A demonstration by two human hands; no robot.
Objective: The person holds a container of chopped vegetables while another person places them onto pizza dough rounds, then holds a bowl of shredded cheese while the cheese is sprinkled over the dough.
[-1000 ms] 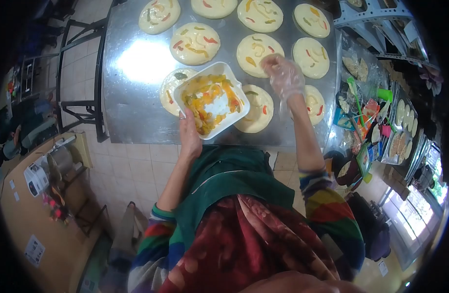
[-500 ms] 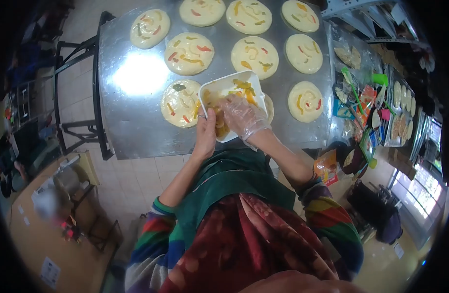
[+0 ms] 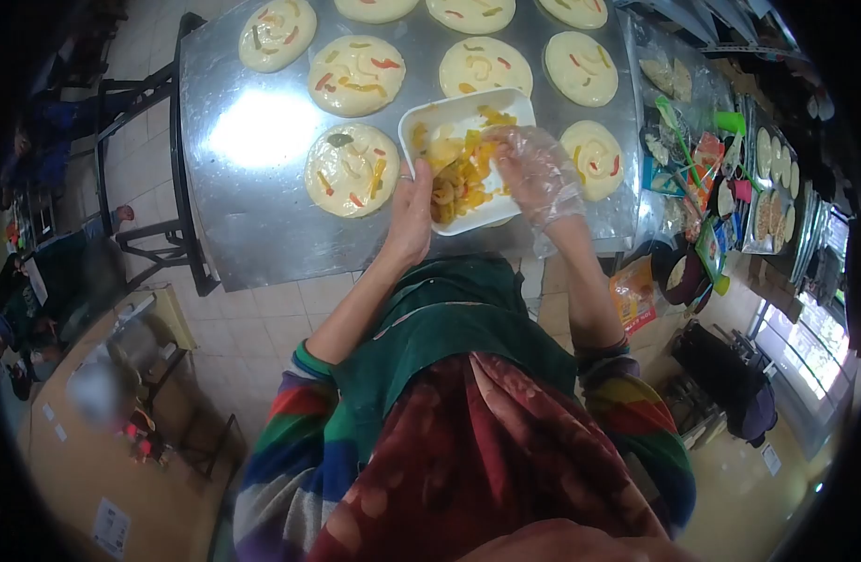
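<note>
A shallow white tray (image 3: pixel 517 99) is tilted above the front of the metal table. My bare left hand (image 3: pixel 411 220) is closed round its left edge, thumb over the rim. Inside lie yellow and orange strips (image 3: pixel 468 175), with a rounder brownish piece among them. My right hand (image 3: pixel 541 176), in a clear plastic glove, is at the tray's right side; its bent fingertips meet over the strips. What the fingertips pinch is too small to make out. Left of the tray lies a pale round dough (image 3: pixel 349 178) topped with coloured strips; the tray partly covers another dough (image 3: pixel 486 67).
Several topped dough rounds, including one at the right (image 3: pixel 591 159), lie on the metal table (image 3: pixel 252 229). Packets and utensils (image 3: pixel 706 187) crowd a surface at the right. A brown table (image 3: pixel 159 459) stands at lower left.
The tray has shifted right and up in view, with my left hand still on it. My right hand has moved from the tray's middle to its right side, uncovering more strips.
</note>
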